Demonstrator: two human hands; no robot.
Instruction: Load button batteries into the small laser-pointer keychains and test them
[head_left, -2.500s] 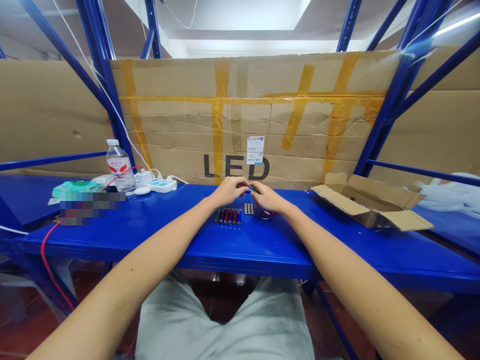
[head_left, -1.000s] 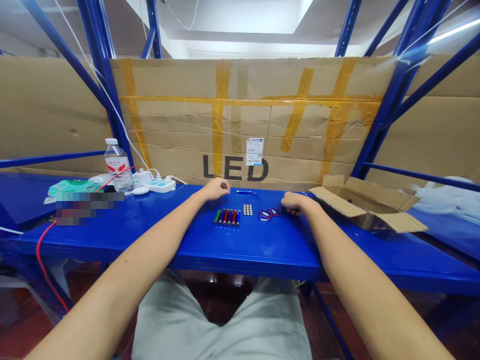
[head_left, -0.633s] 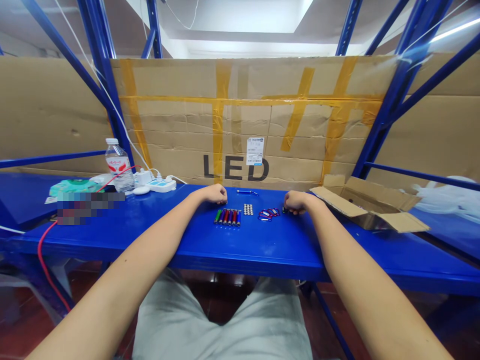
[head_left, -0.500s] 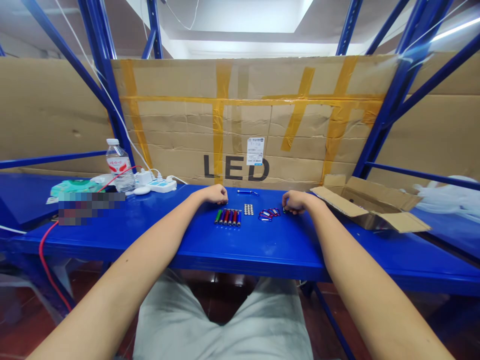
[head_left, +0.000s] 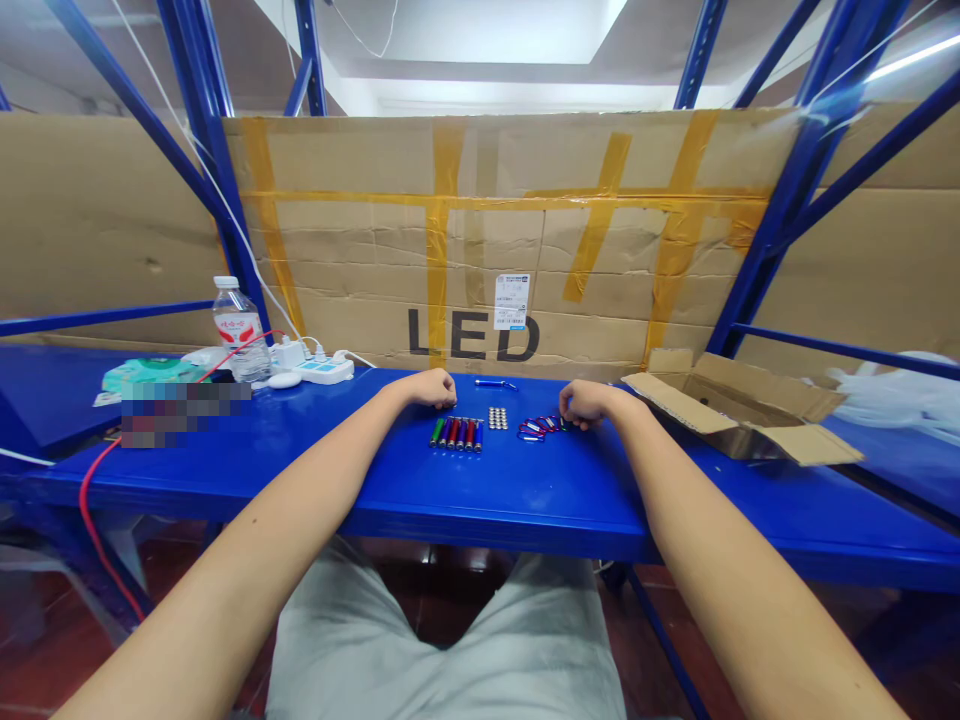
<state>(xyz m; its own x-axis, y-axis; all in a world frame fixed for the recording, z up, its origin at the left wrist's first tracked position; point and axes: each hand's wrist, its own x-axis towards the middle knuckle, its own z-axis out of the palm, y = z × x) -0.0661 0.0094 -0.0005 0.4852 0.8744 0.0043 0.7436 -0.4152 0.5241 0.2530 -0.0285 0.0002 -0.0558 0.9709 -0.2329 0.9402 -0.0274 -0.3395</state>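
At left, a capped water bottle (head_left: 237,333) near a white power strip (head_left: 330,371); behind, tape-crossed cardboard panel (head_left: 360,265) lettered LED, with shipping label (head_left: 512,297).

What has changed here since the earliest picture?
The left hand has moved left, the right hand right, to a small dark item beside the carabiners. A blue mini flashlight, let go, now lies near where they met. The flashlight row, button cells and open carton stayed put.

Glossy metallic tubes (head_left: 452,434), carabiners (head_left: 532,427) probably metal, smooth shiny tabletop (head_left: 510,490), matt cardboard box (head_left: 739,438)
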